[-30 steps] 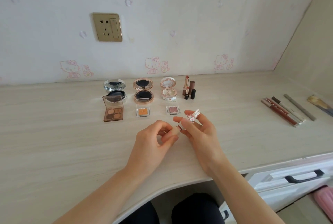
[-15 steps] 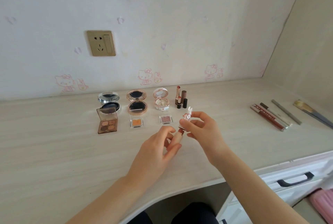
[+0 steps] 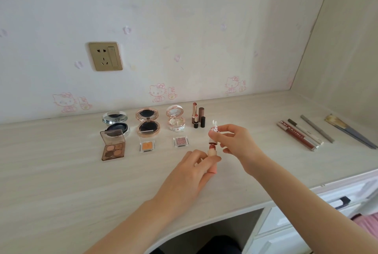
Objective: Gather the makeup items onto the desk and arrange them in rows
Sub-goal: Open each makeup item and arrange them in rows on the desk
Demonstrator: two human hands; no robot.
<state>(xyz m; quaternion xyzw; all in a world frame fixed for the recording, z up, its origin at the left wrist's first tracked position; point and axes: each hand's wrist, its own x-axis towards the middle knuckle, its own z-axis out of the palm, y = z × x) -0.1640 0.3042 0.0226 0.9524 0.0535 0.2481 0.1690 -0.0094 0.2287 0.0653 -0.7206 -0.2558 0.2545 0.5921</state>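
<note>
My left hand (image 3: 189,174) grips a small cream lipstick tube (image 3: 212,151) with its red tip showing. Just above it, my right hand (image 3: 235,140) pinches the tube's cap with bunny ears (image 3: 214,129); cap and tube are apart. On the pale desk (image 3: 51,182), three open round compacts (image 3: 147,122) form a back row with two uncapped lipsticks (image 3: 195,117) and their caps at its right end. In front lie a brown eyeshadow palette (image 3: 113,147), an orange single shadow (image 3: 147,145) and a pink single shadow (image 3: 181,141).
At the desk's right lie lip gloss tubes and pencils (image 3: 300,135) side by side, with a brush (image 3: 347,131) beyond them. A wall socket (image 3: 105,56) is above the compacts. White drawers with a dark handle (image 3: 343,201) are below the desk at right.
My right hand has pulled the bunny cap off the lipstick tube and lifted it; the red tip now shows. The camera view has tilted up and shifted.
</note>
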